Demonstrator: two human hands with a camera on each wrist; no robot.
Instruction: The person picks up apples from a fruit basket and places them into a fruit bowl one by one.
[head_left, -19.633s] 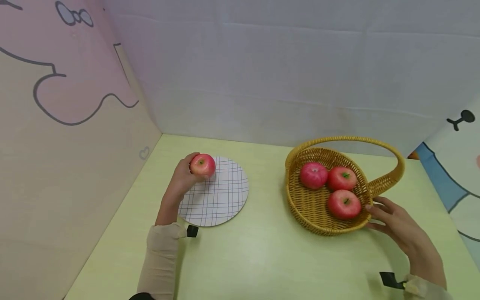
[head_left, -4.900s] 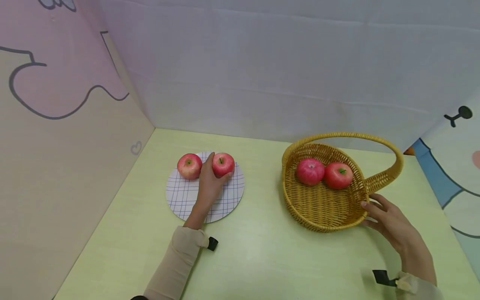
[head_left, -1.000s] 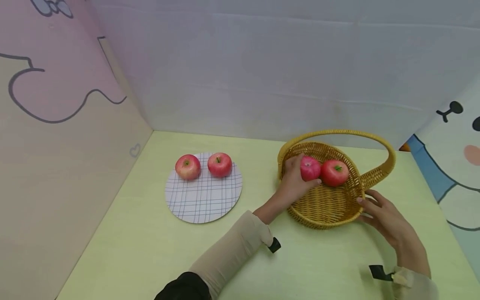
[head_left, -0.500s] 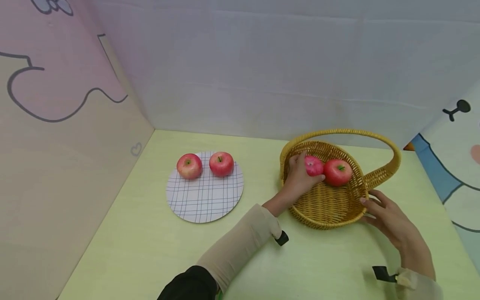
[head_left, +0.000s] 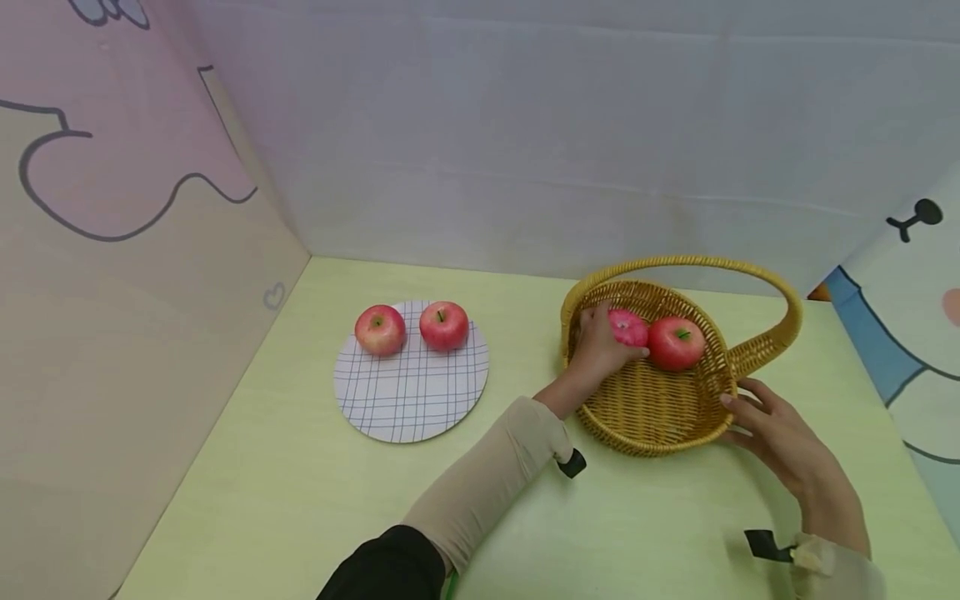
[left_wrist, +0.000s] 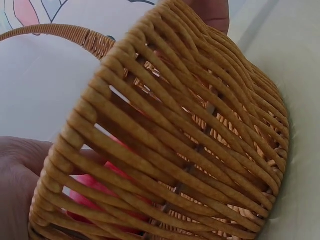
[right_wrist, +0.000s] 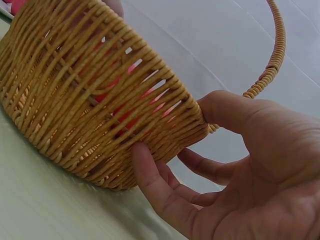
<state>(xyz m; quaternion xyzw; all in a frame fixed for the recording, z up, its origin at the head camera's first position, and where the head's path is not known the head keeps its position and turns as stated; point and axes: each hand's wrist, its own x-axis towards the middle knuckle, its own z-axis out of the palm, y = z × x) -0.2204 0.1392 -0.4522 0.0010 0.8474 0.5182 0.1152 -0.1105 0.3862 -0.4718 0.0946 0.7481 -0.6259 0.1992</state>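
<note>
My left hand [head_left: 602,346] reaches into the yellow wicker basket [head_left: 648,425] and grips a pink apple [head_left: 628,328], thumb on its near side and fingers at its far left. The hand partly covers this apple, which shows no stem. Touching it on the right is a red apple [head_left: 676,343] with a green stem. In the left wrist view the pink apple [left_wrist: 97,192] shows through the basket's weave. My right hand [head_left: 783,442] holds the basket's right side. The right wrist view shows its thumb at the rim and fingertips [right_wrist: 142,155] against the outer wall.
To the left, a round white plate [head_left: 408,408] with a blue grid bears two red apples [head_left: 380,330] near its far edge. The basket's tall handle [head_left: 693,263] arches over its back and right side. Printed cloth walls [head_left: 487,142] enclose the pale table [head_left: 300,492].
Two apples went from the basket to the plate earlier. My left hand then moved right from plate to basket and took hold of the pink apple, which has tilted slightly. The right hand stays put.
</note>
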